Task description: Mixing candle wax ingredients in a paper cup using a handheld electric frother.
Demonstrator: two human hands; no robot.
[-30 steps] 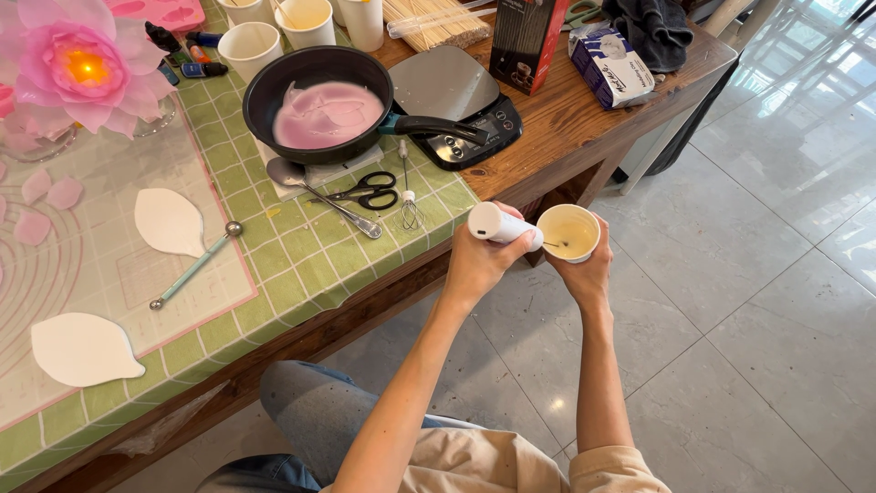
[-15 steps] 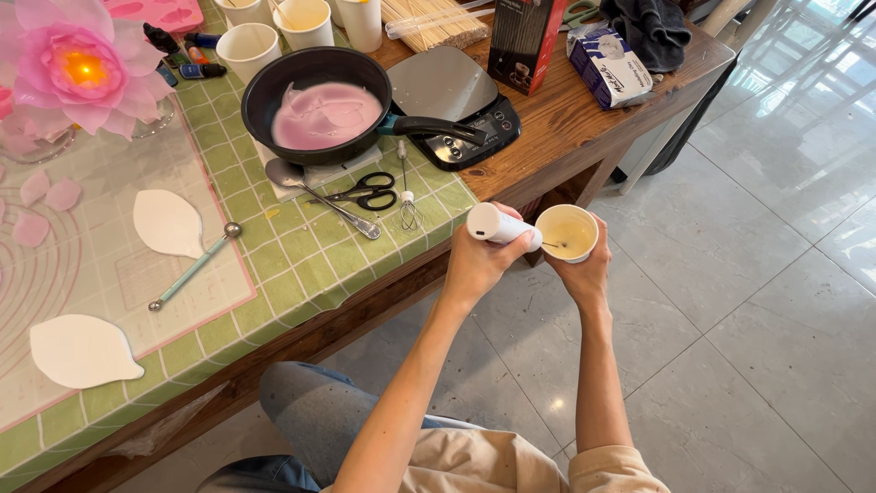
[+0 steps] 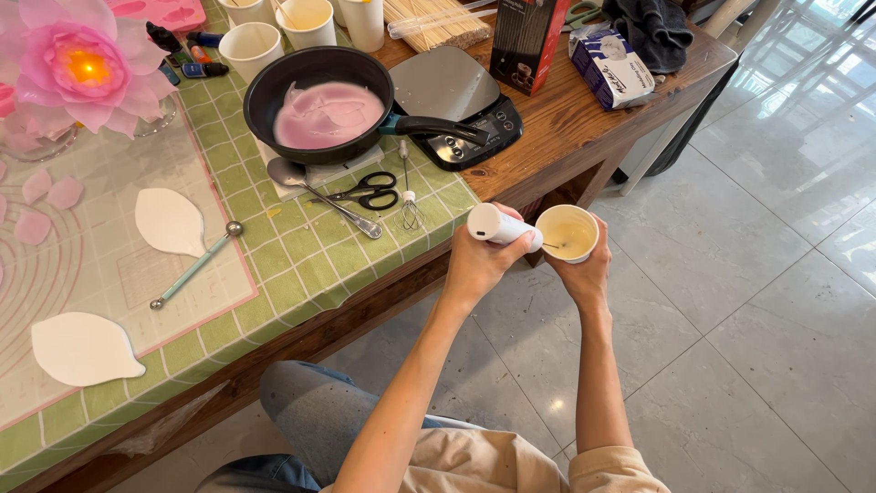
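My left hand grips a white hand-held frother, held sideways off the table's edge. Its thin wire tip reaches into a white paper cup of pale yellow liquid. My right hand wraps that cup from below, just right of the left hand. Both hands hover over the floor, in front of the wooden table.
On the green checked cloth lie black scissors, a small whisk, a spoon and a black pan of pink liquid. A digital scale, several cups, white petal shapes and a pink flower lamp stand further back.
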